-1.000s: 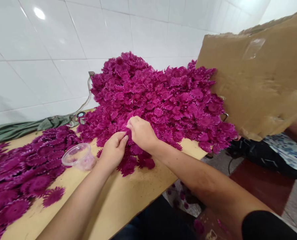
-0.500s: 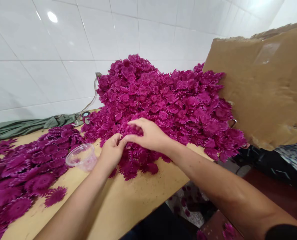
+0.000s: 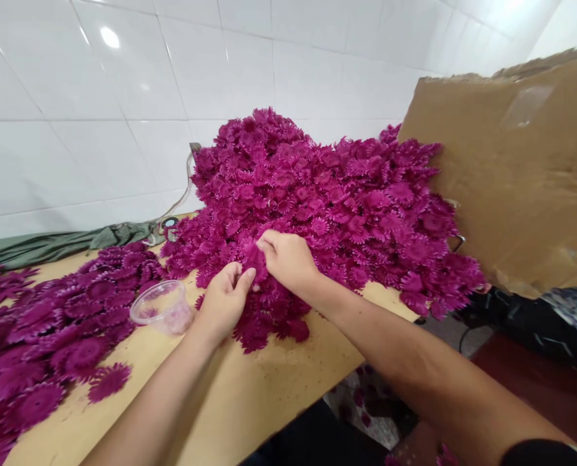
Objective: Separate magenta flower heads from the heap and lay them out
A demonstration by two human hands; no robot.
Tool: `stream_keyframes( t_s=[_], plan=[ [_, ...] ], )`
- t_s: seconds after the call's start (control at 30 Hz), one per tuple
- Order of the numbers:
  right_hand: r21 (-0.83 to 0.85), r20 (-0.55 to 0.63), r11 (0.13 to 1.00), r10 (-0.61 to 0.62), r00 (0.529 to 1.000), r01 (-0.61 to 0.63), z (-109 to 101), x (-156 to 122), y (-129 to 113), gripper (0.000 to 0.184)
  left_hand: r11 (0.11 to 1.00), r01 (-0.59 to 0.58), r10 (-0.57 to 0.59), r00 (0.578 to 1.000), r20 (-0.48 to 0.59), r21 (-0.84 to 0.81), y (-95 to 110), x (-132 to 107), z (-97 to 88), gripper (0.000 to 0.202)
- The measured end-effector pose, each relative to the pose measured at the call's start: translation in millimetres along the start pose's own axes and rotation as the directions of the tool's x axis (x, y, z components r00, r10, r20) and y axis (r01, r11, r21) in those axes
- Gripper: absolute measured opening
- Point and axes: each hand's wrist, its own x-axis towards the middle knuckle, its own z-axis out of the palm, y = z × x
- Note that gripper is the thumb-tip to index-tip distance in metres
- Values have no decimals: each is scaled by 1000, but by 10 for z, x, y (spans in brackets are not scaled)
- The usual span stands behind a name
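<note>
A magenta flower head (image 3: 250,254) is held between my two hands, in front of the big heap of like flowers (image 3: 312,188). My left hand (image 3: 226,294) pinches its near side with thumb and fingers closed. On the other side, my right hand (image 3: 289,260) grips it with curled fingers. The flower blends into the heap behind, so its outline is hard to make out. Just left of my left wrist stands a clear plastic tub (image 3: 158,303), tilted in view, with something pale pink in its bottom.
More magenta flowers (image 3: 74,323) lie spread along the left of the tan tabletop (image 3: 249,401). A cardboard sheet (image 3: 502,175) stands at the right of the heap. Green cloth (image 3: 74,241) runs along the white tiled wall (image 3: 98,155). Fallen petals or flowers dot the floor below.
My hands have moved slightly apart. My right hand has turned and closed its fingers on the flower's far side, while my left thumb now points up against it. The view shifted slightly.
</note>
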Motion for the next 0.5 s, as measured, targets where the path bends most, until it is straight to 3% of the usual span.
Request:
stream_keyframes(
  t_s=[0.13, 0.23, 0.33, 0.43, 0.5],
  plan=[
    [91, -134, 986, 154, 979, -142, -123, 312, 176, 23, 999, 41, -41, 998, 43, -12, -67, -37, -55, 30],
    [119, -116, 991, 72, 991, -59, -194, 288, 205, 38, 990, 102, -103, 995, -1, -96, -163, -3, -90, 35],
    [245, 26, 967, -73, 997, 64, -173, 41, 90, 36, 962, 173, -177, 984, -2, -213, -206, 37, -76, 39],
    [435, 231, 900, -147, 962, 33, -60, -193, -39, 27, 943, 183, -179, 983, 42, -276, -187, 26, -31, 42],
    [472, 254, 881, -176, 951, 37, 30, -259, -84, 16, 942, 161, -151, 987, 57, -294, -165, 1, -9, 43]
  ],
)
